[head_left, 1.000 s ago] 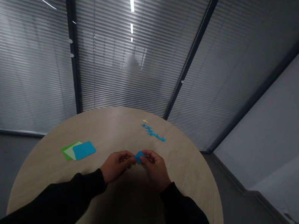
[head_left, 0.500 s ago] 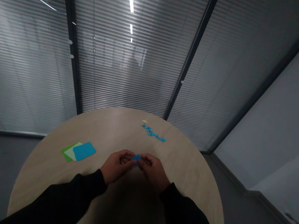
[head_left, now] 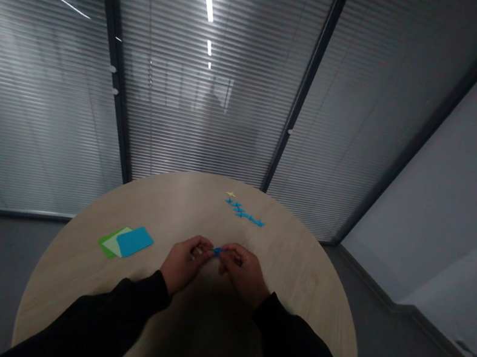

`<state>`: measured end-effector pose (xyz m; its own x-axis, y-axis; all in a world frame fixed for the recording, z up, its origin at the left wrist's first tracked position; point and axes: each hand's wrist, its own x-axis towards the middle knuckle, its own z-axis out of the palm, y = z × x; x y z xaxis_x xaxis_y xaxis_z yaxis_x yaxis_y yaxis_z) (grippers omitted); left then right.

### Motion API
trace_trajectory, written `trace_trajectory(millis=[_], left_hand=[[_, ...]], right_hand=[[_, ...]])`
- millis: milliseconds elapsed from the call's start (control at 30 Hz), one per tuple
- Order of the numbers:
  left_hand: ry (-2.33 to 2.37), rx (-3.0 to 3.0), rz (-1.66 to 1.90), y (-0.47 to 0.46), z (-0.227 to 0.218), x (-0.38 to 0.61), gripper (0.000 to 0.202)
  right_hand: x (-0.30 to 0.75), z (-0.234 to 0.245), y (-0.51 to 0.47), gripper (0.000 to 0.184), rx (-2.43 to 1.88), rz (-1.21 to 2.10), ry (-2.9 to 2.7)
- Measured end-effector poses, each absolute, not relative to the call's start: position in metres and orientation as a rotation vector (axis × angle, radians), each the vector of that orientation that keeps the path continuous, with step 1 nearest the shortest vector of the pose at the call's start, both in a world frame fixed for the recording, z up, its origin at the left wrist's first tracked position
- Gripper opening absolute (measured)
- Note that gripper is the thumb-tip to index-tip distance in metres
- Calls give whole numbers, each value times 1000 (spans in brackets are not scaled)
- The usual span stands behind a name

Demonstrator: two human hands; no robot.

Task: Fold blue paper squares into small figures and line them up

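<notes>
A small piece of folded blue paper (head_left: pixel 217 251) is pinched between both hands, above the near middle of the table. My left hand (head_left: pixel 185 261) grips its left side between thumb and fingers. On the right side, my right hand (head_left: pixel 246 271) has closed on it in the same way. Fingertips cover much of the paper, so its exact shape is hidden. To the left lies a fanned stack of paper sheets, with a blue sheet (head_left: pixel 135 242) on top, then a pale green sheet (head_left: pixel 115 244) and a brighter green sheet (head_left: pixel 104 247).
Beyond the hands, several small pointed blue folded-paper shapes (head_left: pixel 245 213) lie in a slanting row on the round wooden table (head_left: pixel 179 199). A yellow one (head_left: pixel 231 194) sits at the row's far end. Glass panels with blinds (head_left: pixel 209 136) stand behind the table, a pale wall (head_left: pixel 460 199) at right.
The blue paper between my fingers now shows as a narrower strip, and my fingertips have shifted slightly around it. The sheets and the row of small shapes have stayed in place.
</notes>
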<state>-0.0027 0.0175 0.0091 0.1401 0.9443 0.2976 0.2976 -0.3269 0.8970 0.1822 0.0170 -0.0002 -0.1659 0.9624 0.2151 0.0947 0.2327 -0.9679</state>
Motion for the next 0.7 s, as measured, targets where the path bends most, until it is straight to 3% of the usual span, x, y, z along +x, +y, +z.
trace_trajectory(millis=[133, 333, 600, 700], left_hand=[[953, 1406, 1136, 19, 4, -2, 50], [953, 1364, 1200, 22, 1, -1, 31], [929, 1334, 1217, 19, 4, 0, 37], [913, 1315, 1225, 20, 3, -1, 37]], right_hand=[[182, 0, 18, 29, -939, 1172, -1412], [182, 2, 17, 32, -897, 1175, -1441], [183, 9, 11, 26, -928, 1150, -1483], [185, 13, 11, 35, -881, 1168, -1511]])
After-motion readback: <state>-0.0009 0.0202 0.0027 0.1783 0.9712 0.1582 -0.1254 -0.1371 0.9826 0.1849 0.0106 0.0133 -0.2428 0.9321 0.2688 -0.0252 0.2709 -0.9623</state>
